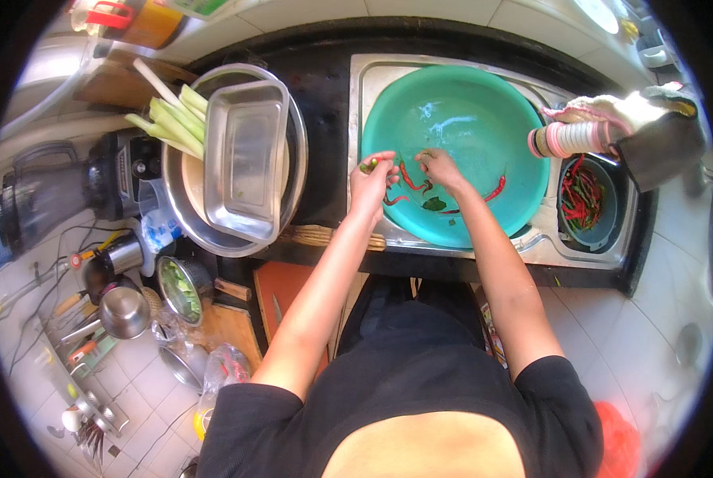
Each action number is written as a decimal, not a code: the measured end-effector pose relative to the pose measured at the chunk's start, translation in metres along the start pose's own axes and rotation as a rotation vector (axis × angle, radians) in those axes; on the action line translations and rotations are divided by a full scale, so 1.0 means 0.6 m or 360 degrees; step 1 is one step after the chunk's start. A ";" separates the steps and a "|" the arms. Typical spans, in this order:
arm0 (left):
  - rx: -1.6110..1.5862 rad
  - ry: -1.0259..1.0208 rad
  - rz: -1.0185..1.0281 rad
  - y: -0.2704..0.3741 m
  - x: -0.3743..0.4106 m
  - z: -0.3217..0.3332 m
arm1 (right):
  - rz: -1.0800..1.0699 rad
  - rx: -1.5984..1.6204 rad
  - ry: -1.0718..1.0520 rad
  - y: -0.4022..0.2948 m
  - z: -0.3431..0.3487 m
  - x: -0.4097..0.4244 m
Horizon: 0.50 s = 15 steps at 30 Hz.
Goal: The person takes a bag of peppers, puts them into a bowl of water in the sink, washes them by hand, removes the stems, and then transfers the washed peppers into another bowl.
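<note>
A large green plastic basin of water sits over the steel sink. At its left rim my left hand holds a few chili peppers, red and green. My right hand is over the basin, its fingertips pinched on something small, perhaps a chili stem. In the water between and below my hands are several red chilies and a dark green leaf. Another red chili lies to the right of my right forearm. A grey container of red and green chilies stands in the small sink bowl at the right.
Left on the black counter, a steel basin holds a rectangular steel tray and green stalks. A scrubbing brush of bundled sticks lies on the front edge. A faucet with ringed bands and cloths reaches over the sink's right side.
</note>
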<state>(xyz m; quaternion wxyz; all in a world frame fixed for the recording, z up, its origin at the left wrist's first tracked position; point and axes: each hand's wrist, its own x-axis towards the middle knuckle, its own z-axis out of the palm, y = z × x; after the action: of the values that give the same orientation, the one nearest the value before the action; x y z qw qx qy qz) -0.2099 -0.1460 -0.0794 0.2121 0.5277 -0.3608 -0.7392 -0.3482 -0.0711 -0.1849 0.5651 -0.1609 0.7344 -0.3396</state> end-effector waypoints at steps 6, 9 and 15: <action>0.0180 -0.0076 0.0001 -0.009 0.007 0.045 | -0.0363 -0.0888 0.0081 0.003 0.057 0.013; 0.0627 -0.0050 0.0220 -0.009 0.013 0.042 | -0.0300 -0.0534 -0.0026 0.005 0.041 0.017; 0.1004 -0.0191 0.0239 -0.005 0.014 0.051 | -0.0247 0.1153 -0.0428 -0.047 -0.053 -0.102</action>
<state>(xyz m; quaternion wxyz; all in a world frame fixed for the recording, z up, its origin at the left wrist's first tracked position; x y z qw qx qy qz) -0.2410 -0.1406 -0.0816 0.0703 0.4948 -0.6218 -0.6030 -0.3634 -0.0431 -0.1173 0.6490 -0.0491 0.4721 -0.5946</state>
